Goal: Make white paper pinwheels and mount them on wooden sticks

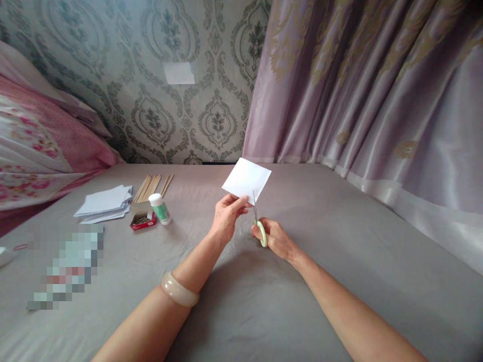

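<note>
Where fingers [237, 203] pinch: paper [247, 180].

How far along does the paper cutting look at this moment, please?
Early on. Done: the materials lie ready, a paper stack, wooden sticks, a small red box and a glue bottle on the grey sheet. In hand: the left hand pinches a white paper square while the right hand brings scissors to its lower edge. Left: no finished cut is visible.
</note>
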Tool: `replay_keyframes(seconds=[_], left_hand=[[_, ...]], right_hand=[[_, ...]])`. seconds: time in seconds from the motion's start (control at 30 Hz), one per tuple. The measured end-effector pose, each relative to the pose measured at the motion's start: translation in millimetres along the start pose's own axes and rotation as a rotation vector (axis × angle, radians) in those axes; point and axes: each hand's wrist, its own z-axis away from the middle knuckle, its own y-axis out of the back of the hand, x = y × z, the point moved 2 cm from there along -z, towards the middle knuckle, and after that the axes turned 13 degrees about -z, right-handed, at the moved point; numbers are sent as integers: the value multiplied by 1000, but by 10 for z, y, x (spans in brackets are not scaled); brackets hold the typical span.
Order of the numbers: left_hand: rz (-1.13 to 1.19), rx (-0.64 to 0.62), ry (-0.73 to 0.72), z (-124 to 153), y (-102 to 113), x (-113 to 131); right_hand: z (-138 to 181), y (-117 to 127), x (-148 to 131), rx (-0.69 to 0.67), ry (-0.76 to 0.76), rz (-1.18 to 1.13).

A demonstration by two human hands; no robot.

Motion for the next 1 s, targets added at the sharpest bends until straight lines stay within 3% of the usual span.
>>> replay_keyframes(seconds=[0.47, 1.0], left_hand=[[9, 4, -7, 10, -8, -5], [45, -19, -22, 16, -10, -10]], right_hand=[[3, 2, 0, 5, -10, 15], [-7, -39, -12, 112, -36, -21]])
